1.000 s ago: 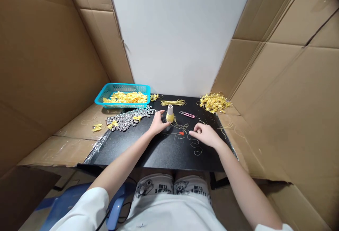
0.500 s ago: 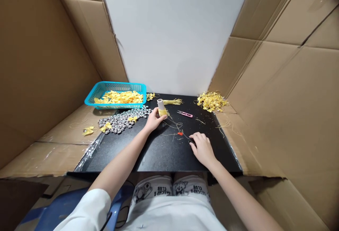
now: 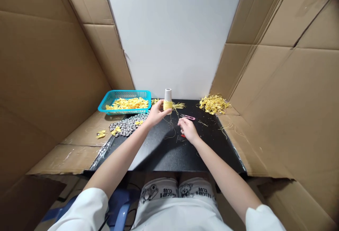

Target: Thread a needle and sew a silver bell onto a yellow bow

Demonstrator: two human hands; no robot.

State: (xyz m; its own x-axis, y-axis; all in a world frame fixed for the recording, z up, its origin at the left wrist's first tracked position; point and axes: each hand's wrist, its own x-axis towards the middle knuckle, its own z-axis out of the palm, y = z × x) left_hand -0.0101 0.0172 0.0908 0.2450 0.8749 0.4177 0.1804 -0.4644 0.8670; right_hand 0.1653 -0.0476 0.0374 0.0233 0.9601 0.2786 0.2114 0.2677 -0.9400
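We find the left hand (image 3: 156,113), grip closed around a yellow thread cone (image 3: 167,101), above the far middle of the desk (image 3: 164,157). The right hand (image 3: 188,129) is near pink thread snips (image 3: 188,117); its grip we cannot tell.

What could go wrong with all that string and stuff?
The yellow thread might tangle: loose loops trail below the spool in the left hand.

The snips could poke the right hand, which is close to them.

The silver beads might get knocked, since the left arm reaches past them.
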